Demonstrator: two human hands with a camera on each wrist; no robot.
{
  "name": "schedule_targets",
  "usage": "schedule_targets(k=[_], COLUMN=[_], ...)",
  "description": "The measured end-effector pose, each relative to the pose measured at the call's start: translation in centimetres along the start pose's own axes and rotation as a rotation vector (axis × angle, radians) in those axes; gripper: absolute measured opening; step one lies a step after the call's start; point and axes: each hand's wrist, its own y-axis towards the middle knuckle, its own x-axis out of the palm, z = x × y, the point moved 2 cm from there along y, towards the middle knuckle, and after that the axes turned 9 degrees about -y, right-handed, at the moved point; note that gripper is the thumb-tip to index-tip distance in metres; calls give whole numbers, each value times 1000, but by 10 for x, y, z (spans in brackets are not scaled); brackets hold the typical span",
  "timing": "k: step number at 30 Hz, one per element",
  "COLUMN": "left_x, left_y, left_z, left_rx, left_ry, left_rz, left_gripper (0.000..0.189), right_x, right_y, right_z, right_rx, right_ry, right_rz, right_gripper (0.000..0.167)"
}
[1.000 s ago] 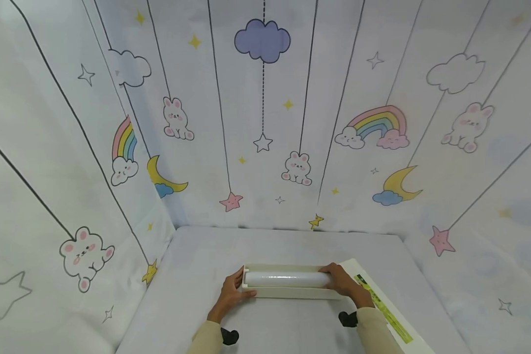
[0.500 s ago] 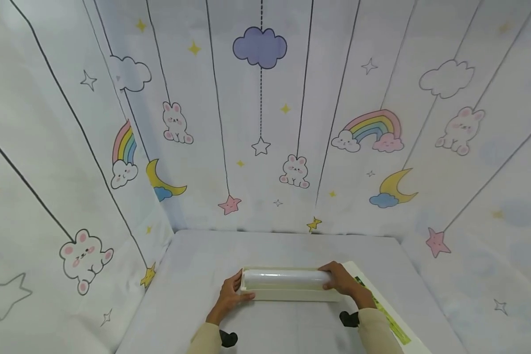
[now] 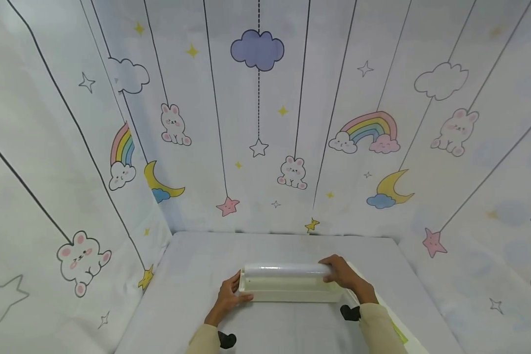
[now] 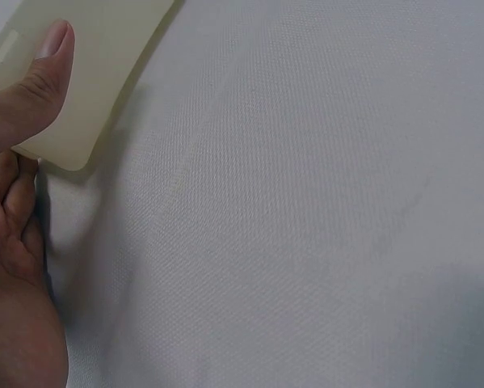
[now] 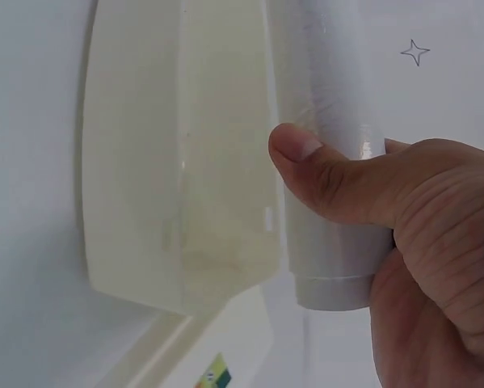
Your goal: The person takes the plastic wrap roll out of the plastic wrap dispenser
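A roll of clear plastic wrap (image 3: 283,270) is raised along the back edge of a cream plastic wrap dispenser (image 3: 292,296), whose trough shows below it. My right hand (image 3: 346,275) grips the roll's right end; in the right wrist view the thumb lies across the wrap (image 5: 338,250), with the fingers mostly hidden behind. The left hand (image 3: 227,297) holds the dispenser's left end, thumb on its front wall and fingers behind. From the left wrist, only a corner of the dispenser (image 4: 92,97) shows beside the thumb.
Beside the right forearm lies a long white piece with a yellow-green label (image 3: 399,333), partly covered by the arm. A white cloth (image 3: 203,250) covers the table. Printed curtains (image 3: 256,108) surround the table at the back and sides.
The roll has risen out of the dispenser's trough to its back edge, lifted by my right hand. The left hand keeps its hold on the dispenser. The head view has shifted slightly.
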Motion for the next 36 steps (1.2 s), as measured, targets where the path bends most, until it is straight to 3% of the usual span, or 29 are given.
schedule_targets(k=[3, 11, 18, 20, 25, 32, 36], left_x=[-2, -2, -1, 0, 2, 0, 2], left_y=[0, 4, -2, -3, -3, -1, -1], left_z=[-3, -9, 4, 9, 15, 4, 8], left_rx=[30, -2, 117, 105, -11, -21, -24], left_ry=[12, -35, 49, 55, 2, 32, 19], left_rz=[2, -2, -27, -30, -3, 17, 17], left_gripper=[109, 112, 104, 103, 106, 109, 108], right_x=[-1, 1, -4, -6, -12, -17, -21], right_y=[4, 3, 8, 10, 17, 28, 33], right_z=[-1, 0, -2, -2, -1, 2, 0], right_rx=[-1, 36, 15, 15, -19, -38, -38], right_ry=[14, 38, 30, 27, -8, -41, -29], right_rz=[13, 31, 44, 42, 62, 87, 78], right_gripper=[47, 48, 49, 49, 50, 51, 51])
